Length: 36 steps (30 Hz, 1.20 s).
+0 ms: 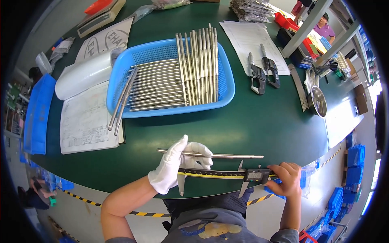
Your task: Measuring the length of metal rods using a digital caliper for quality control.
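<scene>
The white-gloved left hand [169, 164] curls, clamped round a slim, shiny metal rod [233, 156]. The bare right hand [289, 179] pinches a black digital caliper [256, 175].

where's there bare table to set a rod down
Widest: green tabletop right of the blue basket, below the two micrometers and left of the steel cup. A narrower strip runs between basket and gloved left hand. Crowded: left side, papers and plastic roll.

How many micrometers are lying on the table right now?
2: the left micrometer and right micrometer lie side by side, right of the blue basket, each straddling the near edge of the white papers. Others may be hidden farther right.
</scene>
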Available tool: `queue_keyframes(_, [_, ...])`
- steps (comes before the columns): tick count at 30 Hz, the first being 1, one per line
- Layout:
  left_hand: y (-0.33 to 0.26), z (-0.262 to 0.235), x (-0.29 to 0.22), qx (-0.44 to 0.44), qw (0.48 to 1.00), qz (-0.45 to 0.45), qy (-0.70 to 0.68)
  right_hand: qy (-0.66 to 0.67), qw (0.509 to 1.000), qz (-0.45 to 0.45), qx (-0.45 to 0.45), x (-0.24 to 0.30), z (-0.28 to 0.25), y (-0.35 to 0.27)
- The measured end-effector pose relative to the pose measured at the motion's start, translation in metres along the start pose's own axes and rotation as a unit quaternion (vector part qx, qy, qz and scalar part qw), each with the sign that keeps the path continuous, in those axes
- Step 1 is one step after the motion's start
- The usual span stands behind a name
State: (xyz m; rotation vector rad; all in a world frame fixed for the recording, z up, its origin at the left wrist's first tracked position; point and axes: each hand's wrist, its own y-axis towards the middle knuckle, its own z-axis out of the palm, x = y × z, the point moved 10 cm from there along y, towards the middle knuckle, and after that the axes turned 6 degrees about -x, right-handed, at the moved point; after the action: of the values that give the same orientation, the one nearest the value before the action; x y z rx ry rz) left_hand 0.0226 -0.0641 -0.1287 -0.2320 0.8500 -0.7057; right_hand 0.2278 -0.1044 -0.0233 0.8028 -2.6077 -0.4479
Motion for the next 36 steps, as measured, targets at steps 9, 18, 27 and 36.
queue_keyframes(9, [0.0001,0.0015,-0.0001,0.004,1.0,0.002,-0.009,0.002,1.0,-0.003,0.004,0.0001,0.0007,0.0007])
queue_keyframes(18, [-0.0029,0.0003,-0.0032,-0.017,1.0,0.014,-0.001,0.013,1.0,0.0,0.007,-0.0013,0.0007,0.0003])
queue_keyframes(27, [-0.0022,-0.0002,-0.003,-0.039,0.999,0.012,-0.004,0.017,1.0,0.005,0.01,0.0007,-0.0021,0.0013])
queue_keyframes(36, [-0.0022,-0.0011,-0.0037,-0.038,0.999,0.021,0.002,0.02,1.0,-0.001,0.012,0.0016,-0.0003,0.0012])
